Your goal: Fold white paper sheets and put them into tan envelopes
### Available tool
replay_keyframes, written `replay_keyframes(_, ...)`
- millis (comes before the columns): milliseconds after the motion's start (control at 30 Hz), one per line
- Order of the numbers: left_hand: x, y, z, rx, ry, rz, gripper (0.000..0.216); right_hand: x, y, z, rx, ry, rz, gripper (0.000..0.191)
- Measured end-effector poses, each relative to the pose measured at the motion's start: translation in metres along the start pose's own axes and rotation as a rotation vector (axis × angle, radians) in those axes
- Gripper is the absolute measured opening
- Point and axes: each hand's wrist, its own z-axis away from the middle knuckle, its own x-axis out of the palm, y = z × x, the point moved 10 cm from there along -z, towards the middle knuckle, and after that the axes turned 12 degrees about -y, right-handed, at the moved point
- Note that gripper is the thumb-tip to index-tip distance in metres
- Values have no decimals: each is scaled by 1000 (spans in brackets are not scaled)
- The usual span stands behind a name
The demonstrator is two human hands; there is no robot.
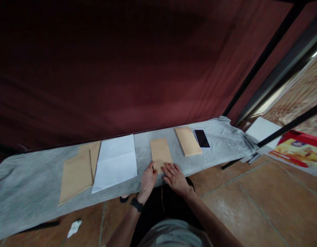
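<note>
A small brown paper envelope (160,149) lies flat on the grey cloth in front of me. At its near left corner, the fingers of my left hand (148,178) are closed on the edge. My right hand (177,180) rests on its near right part, palm down with the fingers spread. To the right lies a stack of similar brown envelopes (188,141). Left of my hands is a large white sheet of paper (116,161) with faint creases. Larger brown envelopes (76,173) overlap one another beyond that sheet.
A phone (202,138) lies beside the envelope stack. The narrow table has a grey cloth (35,175) over it, against a dark red curtain (138,75). Black metal poles (263,58) and a red printed box (300,151) are on the right. Crumpled white paper (74,228) lies on the tiled floor.
</note>
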Motion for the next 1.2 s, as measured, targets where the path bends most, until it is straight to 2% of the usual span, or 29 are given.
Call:
replay_keyframes(100, -7, 18, 1, 79, 87, -190, 33, 11, 0, 0, -21, -32, 119, 52)
replay_keyframes(167, -10, 42, -4, 219, 146, -252, 33, 16, 2, 0, -11, -27, 140, 52)
replay_keyframes(267, 3, 81, -24, 475, 82, -303, 39, 19, 5, 1, 9, -14, 130, 47)
replay_keyframes(333, 14, 94, -44, 545, 5, -357, 43, 19, 6, 1, 23, -2, 114, 45)
replay_keyframes(433, 22, 98, -74, 546, -48, -427, 47, 16, 5, 0, 26, 5, 104, 47)
replay_keyframes(533, 18, 99, -97, 545, -31, -480, 50, 12, 4, -1, 30, 16, 107, 51)
replay_keyframes(800, 10, 102, -134, 559, -11, -572, 54, 10, 3, -3, 27, 24, 101, 56)
replay_keyframes(967, 15, 96, -139, 578, -4, -581, 56, 10, 4, -3, 32, 26, 99, 56)
replay_keyframes(1200, 24, 94, -122, 663, -81, -627, 59, 9, 4, -2, 27, 55, 114, 55)
